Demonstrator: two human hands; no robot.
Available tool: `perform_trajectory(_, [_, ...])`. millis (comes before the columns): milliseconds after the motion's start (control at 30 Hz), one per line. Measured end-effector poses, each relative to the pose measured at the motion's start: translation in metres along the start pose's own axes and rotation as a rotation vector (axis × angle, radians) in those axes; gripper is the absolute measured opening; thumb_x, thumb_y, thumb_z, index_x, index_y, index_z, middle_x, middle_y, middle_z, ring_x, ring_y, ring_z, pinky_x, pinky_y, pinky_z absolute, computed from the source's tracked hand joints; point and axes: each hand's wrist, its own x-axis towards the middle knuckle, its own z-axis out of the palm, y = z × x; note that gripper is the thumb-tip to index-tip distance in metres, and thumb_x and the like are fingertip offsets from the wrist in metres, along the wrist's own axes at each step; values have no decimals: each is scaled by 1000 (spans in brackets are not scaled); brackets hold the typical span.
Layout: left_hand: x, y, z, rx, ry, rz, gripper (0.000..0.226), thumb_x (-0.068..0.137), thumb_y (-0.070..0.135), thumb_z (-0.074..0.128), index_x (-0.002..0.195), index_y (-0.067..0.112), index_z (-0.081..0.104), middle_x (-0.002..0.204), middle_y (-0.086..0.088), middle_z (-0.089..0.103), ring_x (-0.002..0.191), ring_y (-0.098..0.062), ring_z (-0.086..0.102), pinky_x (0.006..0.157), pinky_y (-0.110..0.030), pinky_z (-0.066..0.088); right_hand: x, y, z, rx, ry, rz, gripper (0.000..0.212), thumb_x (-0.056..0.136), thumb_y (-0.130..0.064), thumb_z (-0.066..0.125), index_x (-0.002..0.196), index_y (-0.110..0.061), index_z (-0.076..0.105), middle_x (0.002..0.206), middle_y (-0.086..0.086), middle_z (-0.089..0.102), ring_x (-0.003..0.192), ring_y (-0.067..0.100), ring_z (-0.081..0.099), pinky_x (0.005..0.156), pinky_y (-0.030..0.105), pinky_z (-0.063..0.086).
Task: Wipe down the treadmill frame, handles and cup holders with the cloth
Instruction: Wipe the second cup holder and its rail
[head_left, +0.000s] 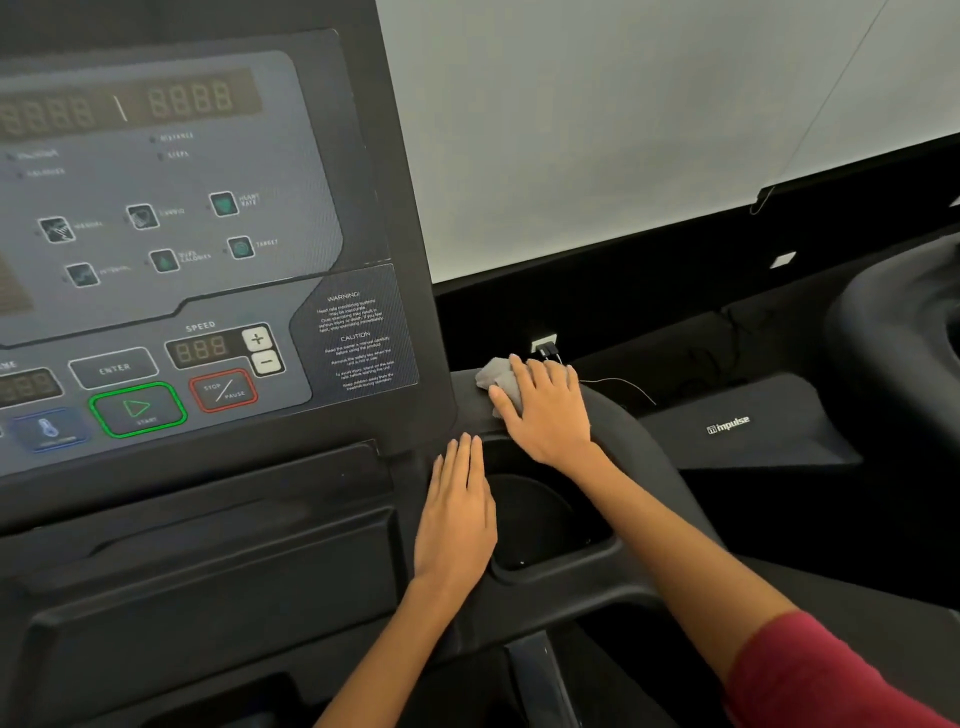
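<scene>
Console panel: it fills the left part of the view, dark, with number displays, a green START button and a red STOP/PAUSE button.
Left hand: it lies flat on the treadmill frame, just to the left of the cup holder; the fingers are straight and pressed together, and they hold nothing.
Cup holder: a dark round hollow between the two hands, below the right hand.
Cloth: grey and crumpled, on the top of the frame just right of the console; part of it is under the right hand.
Right hand: it presses the cloth down on the frame; the fingers are straight and slightly spread over it.
Sleeve: red, on the right arm, at the bottom right corner.
Neighbour machine: dark, with the word "impulse", at the right.
</scene>
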Motion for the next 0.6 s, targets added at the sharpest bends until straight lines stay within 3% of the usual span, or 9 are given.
perform_trajectory(133, [-8, 3, 0, 19, -24, 21, 50, 83, 13, 67, 129, -3, 53, 139, -21, 47, 128, -28, 48, 101, -38, 46, 18, -17, 3, 88, -125, -199, 70, 92, -52, 8, 146, -20, 39, 142, 4, 50, 132, 27, 41, 112, 48, 24])
perform_trajectory(333, [-18, 0, 0, 28, -1, 72, 44, 81, 10, 69, 123, -1, 60, 140, -24, 44, 129, -31, 46, 95, -39, 50, 12, 3, 0, 104, -271, -558, 56, 94, -41, 13, 149, -33, 22, 158, -9, 20, 148, 16, 8, 118, 42, -10])
perform_trajectory(467, [-23, -1, 2, 58, 19, 106, 37, 82, 11, 68, 117, 1, 64, 141, -25, 43, 130, -31, 45, 94, -39, 51, -16, 44, -17, 129, -257, -514, 49, 99, -36, 23, 148, -34, 24, 154, -18, 20, 147, 6, 4, 116, 35, -20])
perform_trajectory(600, [-24, 0, 3, 64, 29, 109, 34, 80, 12, 71, 113, 3, 67, 140, -25, 43, 129, -33, 46, 92, -40, 52, -49, 85, -32, 80, -245, -442, 56, 95, -44, 18, 149, -31, 29, 153, -20, 23, 147, 4, 1, 118, 41, -16])
